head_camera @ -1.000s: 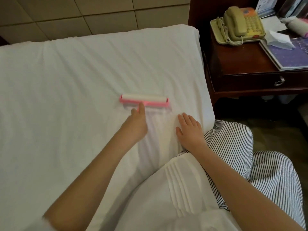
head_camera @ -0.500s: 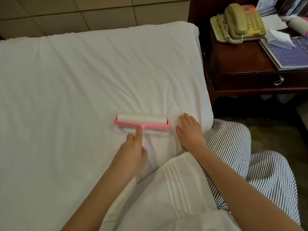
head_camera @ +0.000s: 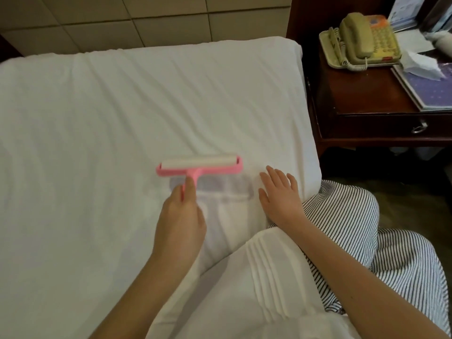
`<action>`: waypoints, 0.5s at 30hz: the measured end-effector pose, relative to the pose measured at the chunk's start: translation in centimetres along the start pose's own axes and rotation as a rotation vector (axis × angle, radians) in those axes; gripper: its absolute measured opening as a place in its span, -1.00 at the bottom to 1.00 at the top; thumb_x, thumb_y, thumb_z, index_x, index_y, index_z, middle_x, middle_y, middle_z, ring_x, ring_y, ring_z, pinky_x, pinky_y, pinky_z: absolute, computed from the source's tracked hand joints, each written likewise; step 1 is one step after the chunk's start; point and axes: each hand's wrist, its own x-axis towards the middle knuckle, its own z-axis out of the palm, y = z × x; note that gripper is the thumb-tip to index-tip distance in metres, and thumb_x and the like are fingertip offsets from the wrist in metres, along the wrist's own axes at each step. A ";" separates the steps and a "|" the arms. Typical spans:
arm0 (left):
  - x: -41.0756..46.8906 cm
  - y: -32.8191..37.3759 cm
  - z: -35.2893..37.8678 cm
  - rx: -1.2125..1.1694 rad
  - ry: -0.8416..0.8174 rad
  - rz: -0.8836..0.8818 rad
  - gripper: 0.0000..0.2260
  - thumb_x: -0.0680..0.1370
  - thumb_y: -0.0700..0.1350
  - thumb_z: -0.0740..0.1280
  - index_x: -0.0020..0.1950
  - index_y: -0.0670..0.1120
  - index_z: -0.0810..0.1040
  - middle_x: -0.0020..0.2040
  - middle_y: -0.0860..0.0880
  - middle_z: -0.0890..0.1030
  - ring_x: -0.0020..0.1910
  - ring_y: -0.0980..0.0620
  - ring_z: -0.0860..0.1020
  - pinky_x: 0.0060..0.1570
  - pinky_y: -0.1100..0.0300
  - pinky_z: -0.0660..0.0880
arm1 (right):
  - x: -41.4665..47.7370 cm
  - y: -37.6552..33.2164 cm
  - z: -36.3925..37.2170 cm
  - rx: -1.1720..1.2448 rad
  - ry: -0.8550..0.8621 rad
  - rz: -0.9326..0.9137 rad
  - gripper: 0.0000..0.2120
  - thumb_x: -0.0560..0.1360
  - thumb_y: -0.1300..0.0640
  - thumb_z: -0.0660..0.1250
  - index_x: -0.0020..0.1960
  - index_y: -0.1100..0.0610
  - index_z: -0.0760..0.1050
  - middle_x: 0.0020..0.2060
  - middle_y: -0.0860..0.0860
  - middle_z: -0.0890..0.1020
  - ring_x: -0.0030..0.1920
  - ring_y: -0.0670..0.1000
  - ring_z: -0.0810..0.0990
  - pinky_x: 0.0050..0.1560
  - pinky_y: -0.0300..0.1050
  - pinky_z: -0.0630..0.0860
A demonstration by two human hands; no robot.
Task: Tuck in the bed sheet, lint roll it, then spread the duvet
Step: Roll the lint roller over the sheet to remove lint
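Note:
A white bed sheet [head_camera: 102, 133] covers the mattress, with soft wrinkles across it. On it lies a pink lint roller [head_camera: 199, 165] with a white roll, its head crosswise near the bed's right side. My left hand [head_camera: 182, 216] grips the roller's pink handle, index finger stretched along it. Just right of the roller, my right hand [head_camera: 278, 194] rests flat on the sheet with fingers spread. No duvet can be told apart in this view.
A dark wooden nightstand [head_camera: 371, 111] stands right of the bed, carrying a beige telephone [head_camera: 362, 42], a tissue [head_camera: 420, 66] and a purple book [head_camera: 433, 91]. A padded headboard wall [head_camera: 146, 18] runs behind the bed. My white top and striped skirt [head_camera: 367, 236] fill the lower right.
My left hand drew the roller toward me, then pushed it slightly away again. My right hand stayed flat in the same place on the sheet.

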 end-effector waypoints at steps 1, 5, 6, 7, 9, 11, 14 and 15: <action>-1.6 -0.9 0.2 0.032 -0.013 -0.002 -0.45 0.37 -0.40 0.37 0.36 -0.27 0.42 -0.17 -0.21 0.55 -0.30 -0.16 0.52 -0.41 0.14 0.35 | 0.1 -0.3 0.2 0.001 -0.004 -0.025 -0.58 0.60 0.15 0.14 0.43 0.23 0.27 0.47 0.15 0.22 0.48 0.14 0.15 0.46 0.07 -0.09; -2.7 -2.3 1.7 0.095 -0.194 -0.087 -0.42 0.38 -0.35 0.38 0.40 -0.22 0.39 -0.12 -0.20 0.55 -0.30 -0.18 0.52 -0.44 0.15 0.27 | 0.0 -1.3 0.8 -0.020 -0.033 -0.066 -0.61 0.51 0.15 0.16 0.28 0.28 0.45 0.35 0.22 0.42 0.35 0.23 0.39 0.37 0.21 0.20; -1.5 -2.0 2.0 0.118 -0.200 -0.096 -0.43 0.44 -0.30 0.33 0.45 -0.19 0.31 -0.02 -0.21 0.54 -0.18 -0.22 0.54 -0.37 0.08 0.33 | 0.0 -1.3 0.7 -0.033 -0.040 -0.056 -0.60 0.48 0.14 0.14 0.23 0.29 0.49 0.30 0.22 0.48 0.29 0.24 0.46 0.31 0.23 0.29; 0.3 -1.9 2.5 0.141 -0.187 -0.090 -0.45 0.49 -0.25 0.27 0.48 -0.16 0.24 0.08 -0.22 0.52 -0.06 -0.24 0.54 -0.26 0.03 0.39 | 0.1 -1.1 0.7 -0.053 -0.009 -0.063 -0.60 0.48 0.14 0.14 0.22 0.29 0.49 0.29 0.22 0.48 0.28 0.23 0.47 0.29 0.23 0.31; 4.9 -1.9 3.6 0.137 -0.116 -0.062 -0.48 0.54 -0.21 0.21 0.50 -0.14 0.19 0.15 -0.22 0.48 0.09 -0.25 0.50 -0.06 0.00 0.42 | 0.0 -0.9 0.4 -0.079 -0.026 -0.049 -0.59 0.57 0.15 0.12 0.37 0.26 0.35 0.43 0.17 0.32 0.43 0.16 0.29 0.42 0.15 0.09; 10.0 -1.5 4.2 0.074 -0.105 -0.038 -0.52 0.54 -0.23 0.20 0.46 -0.17 0.23 0.14 -0.25 0.50 0.14 -0.25 0.48 0.01 0.00 0.39 | 0.1 -0.3 0.5 -0.084 -0.062 -0.024 -0.55 0.62 0.10 0.06 0.48 0.19 0.17 0.51 0.08 0.12 0.50 0.07 0.06 0.46 0.03 -0.13; 14.0 -0.2 4.0 0.024 -0.151 -0.025 -0.60 0.53 -0.27 0.19 0.38 -0.22 0.30 0.13 -0.28 0.51 0.15 -0.24 0.48 -0.02 0.05 0.38 | 0.0 -0.2 0.4 -0.094 -0.068 -0.003 -0.54 0.63 0.08 0.02 0.50 0.16 0.11 0.53 0.06 0.05 0.51 0.04 -0.01 0.46 0.00 -0.17; 13.9 0.0 3.6 0.016 -0.169 -0.033 -0.62 0.53 -0.26 0.19 0.35 -0.23 0.32 0.13 -0.28 0.51 0.15 -0.23 0.47 -0.04 0.07 0.38 | 0.0 -0.2 0.3 -0.093 -0.079 0.001 -0.54 0.63 0.08 0.01 0.50 0.15 0.10 0.53 0.05 0.05 0.51 0.04 -0.01 0.46 0.00 -0.17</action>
